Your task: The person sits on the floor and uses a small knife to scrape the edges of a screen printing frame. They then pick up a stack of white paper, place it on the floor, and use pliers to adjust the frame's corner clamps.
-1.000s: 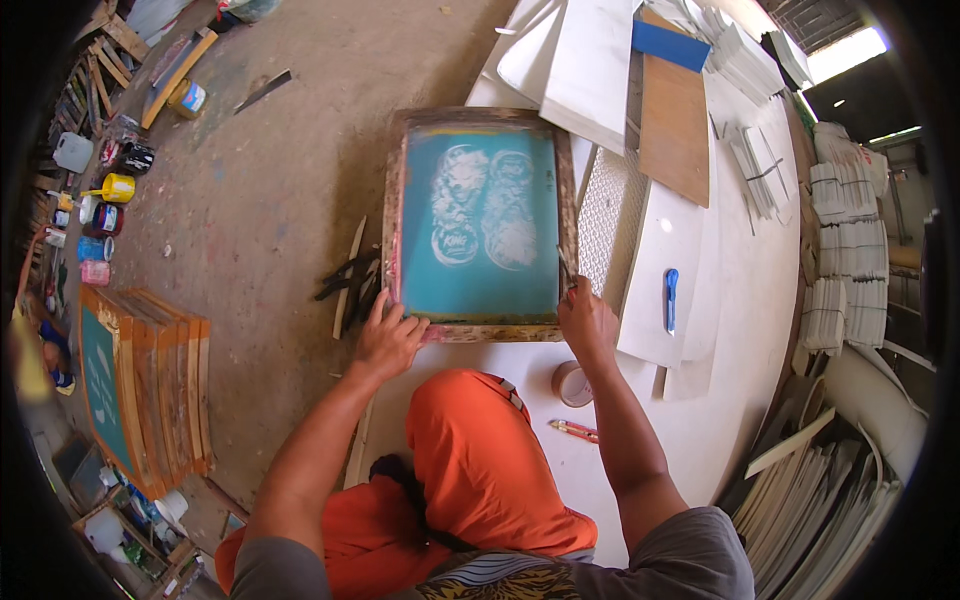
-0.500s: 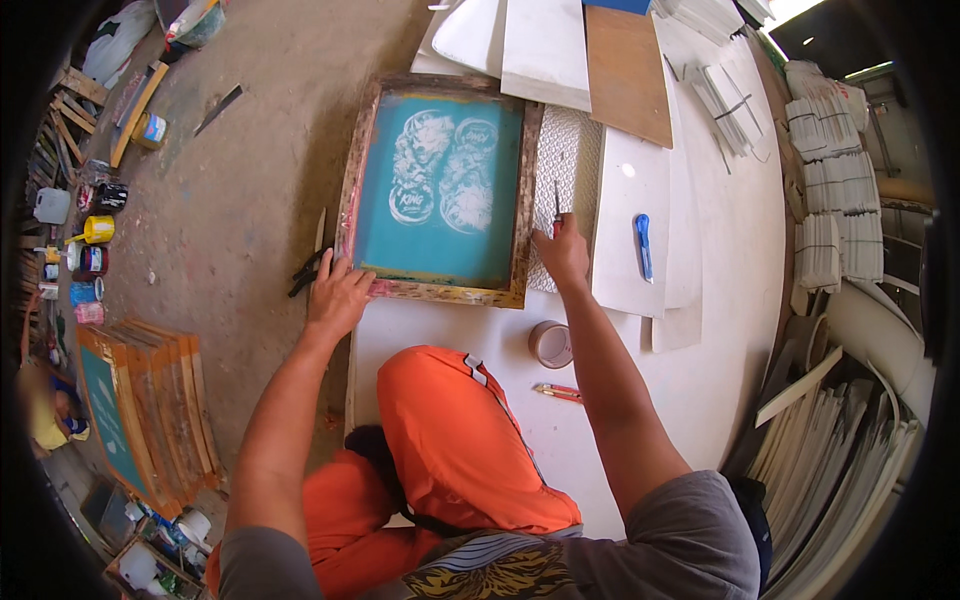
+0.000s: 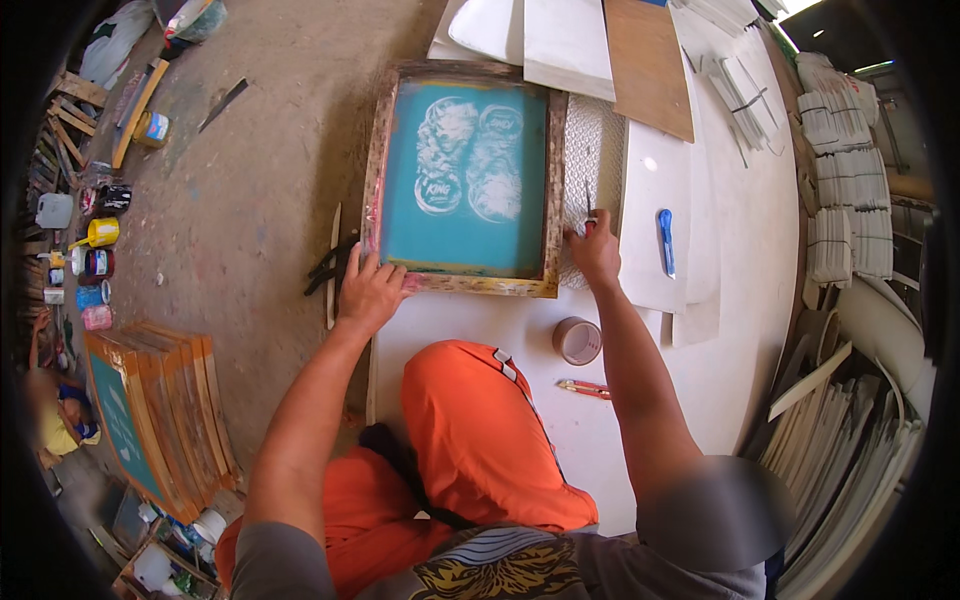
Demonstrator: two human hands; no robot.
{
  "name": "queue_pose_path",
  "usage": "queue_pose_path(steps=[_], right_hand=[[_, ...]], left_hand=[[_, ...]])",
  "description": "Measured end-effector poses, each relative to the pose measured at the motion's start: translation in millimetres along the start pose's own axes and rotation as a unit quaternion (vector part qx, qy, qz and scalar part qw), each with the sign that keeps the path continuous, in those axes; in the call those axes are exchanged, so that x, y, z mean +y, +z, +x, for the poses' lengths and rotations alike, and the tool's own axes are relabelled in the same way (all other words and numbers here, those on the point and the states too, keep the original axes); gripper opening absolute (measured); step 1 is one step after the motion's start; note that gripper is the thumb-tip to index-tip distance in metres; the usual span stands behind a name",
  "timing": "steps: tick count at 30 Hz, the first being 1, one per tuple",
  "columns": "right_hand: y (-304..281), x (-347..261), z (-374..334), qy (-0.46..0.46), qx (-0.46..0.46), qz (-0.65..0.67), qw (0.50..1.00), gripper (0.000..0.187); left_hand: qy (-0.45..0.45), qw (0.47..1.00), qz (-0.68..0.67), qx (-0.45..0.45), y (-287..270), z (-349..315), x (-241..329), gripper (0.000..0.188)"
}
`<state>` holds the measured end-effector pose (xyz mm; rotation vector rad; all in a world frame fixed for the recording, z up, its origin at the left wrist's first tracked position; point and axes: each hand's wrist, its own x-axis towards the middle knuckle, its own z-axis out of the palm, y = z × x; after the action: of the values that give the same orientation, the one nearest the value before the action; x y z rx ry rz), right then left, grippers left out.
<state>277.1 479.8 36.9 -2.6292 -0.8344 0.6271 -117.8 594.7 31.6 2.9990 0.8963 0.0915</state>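
One frame (image 3: 554, 195) looks whole, work seemingly unfinished: your left hand (image 3: 369, 292) lies on its near-left corner, grip unclear; right hand (image 3: 598, 250), apart, clutches thin tool (image 3: 588, 202) beside it.

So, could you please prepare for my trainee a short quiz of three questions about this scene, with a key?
1. Which hand holds the thin, dark, pointed tool?
2. True or false: the left hand rests at the lower left corner of the rectangular teal screen in a worn wooden frame.
3. The long blue cutter lies on: a) the brown floor; b) a flat white board; c) the teal screen.

Key: 1. The right hand. 2. True. 3. b.
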Motion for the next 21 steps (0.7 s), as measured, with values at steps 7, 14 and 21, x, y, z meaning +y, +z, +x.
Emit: queue_pose_path(steps=[7,14,21], right_hand=[[0.1,26.8,12.9,0.017,0.034,-0.009,0.999,0.074],[-5.1,59.7,15.3,-0.011,0.085,-0.028,0.996,0.072],[16.0,36.4,-77.6,-0.043,0.112,0.202,0.972,0.034]], left_hand=[[0.050,0.998,-0.038,0.006,6.5,12.5,-5.5,0.046],[0.038,0.996,-0.066,0.034,20.5,33.0,0.7,0.043],[0.015,0.996,-0.093,-0.005,23.3,46.4,6.5,0.039]])
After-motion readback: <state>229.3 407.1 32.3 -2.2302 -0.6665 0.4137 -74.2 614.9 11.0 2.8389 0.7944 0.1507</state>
